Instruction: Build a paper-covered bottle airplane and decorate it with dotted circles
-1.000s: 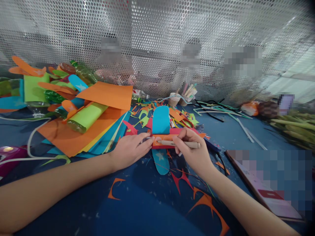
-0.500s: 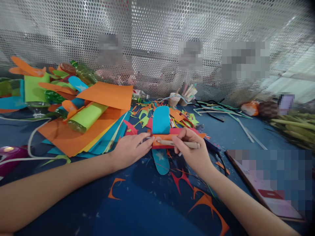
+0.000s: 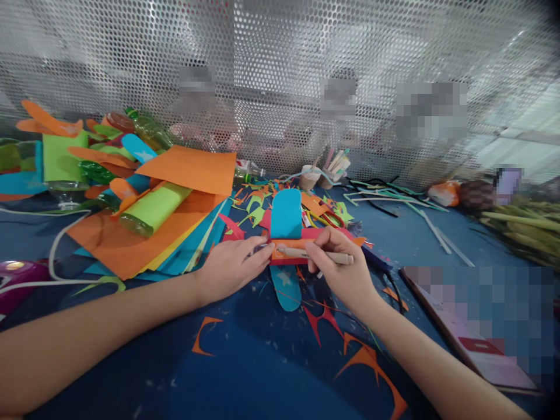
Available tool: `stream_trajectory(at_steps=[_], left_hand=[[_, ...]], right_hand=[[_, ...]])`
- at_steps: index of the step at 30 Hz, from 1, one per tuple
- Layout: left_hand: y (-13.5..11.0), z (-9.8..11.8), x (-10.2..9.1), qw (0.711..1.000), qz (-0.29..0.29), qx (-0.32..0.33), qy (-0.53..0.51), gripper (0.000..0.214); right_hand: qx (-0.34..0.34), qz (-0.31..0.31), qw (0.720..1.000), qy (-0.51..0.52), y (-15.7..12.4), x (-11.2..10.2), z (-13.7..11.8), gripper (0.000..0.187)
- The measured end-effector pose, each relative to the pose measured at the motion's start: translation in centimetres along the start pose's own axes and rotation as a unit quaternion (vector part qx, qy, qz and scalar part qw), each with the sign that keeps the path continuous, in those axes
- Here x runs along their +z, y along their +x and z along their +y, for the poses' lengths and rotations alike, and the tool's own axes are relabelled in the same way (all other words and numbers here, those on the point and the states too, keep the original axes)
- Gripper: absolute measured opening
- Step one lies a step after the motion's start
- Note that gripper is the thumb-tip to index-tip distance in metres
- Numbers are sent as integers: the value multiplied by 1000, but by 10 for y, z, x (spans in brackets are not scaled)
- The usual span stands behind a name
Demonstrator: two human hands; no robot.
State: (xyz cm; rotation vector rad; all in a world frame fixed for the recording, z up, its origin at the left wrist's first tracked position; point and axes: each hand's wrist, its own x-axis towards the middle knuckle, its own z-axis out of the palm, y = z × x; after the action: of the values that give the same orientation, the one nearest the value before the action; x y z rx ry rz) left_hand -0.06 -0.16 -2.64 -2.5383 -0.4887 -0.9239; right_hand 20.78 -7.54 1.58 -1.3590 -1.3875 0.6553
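In front of me lies a small craft plane, seemingly a bottle wrapped in red paper, with an orange strip (image 3: 301,245) along its side. A blue rounded paper wing (image 3: 286,213) stands up behind it; another blue wing (image 3: 286,289) with a pale star points toward me. My left hand (image 3: 230,265) is closed on the plane's clear left end, its fingertips at the strip's edge. A beige pen (image 3: 336,257) is pinched in my right hand (image 3: 341,268), its tip on the orange strip, where small round marks show. My right fingers partly hide the plane's right end.
Left stand stacked coloured sheets (image 3: 126,251), paper-wrapped bottles (image 3: 155,210) and a purple device (image 3: 21,280) near a white cord. Paper scraps (image 3: 324,321) lie about. Cups of pens (image 3: 310,175) are behind, before a perforated metal screen (image 3: 271,70); a tablet (image 3: 485,344) lies right.
The pen and my right hand have shifted very slightly left, the pen's tip moving along the orange strip. My left hand and the plane stay where they were.
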Motion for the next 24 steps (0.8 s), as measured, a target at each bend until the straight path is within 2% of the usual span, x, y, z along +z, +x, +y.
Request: stream_trajectory(at_steps=[24], left_hand=[[1,0,-1,1000,-9,2,12,27]], right_hand=[[16,-9,1000,1,1,0,0,24]])
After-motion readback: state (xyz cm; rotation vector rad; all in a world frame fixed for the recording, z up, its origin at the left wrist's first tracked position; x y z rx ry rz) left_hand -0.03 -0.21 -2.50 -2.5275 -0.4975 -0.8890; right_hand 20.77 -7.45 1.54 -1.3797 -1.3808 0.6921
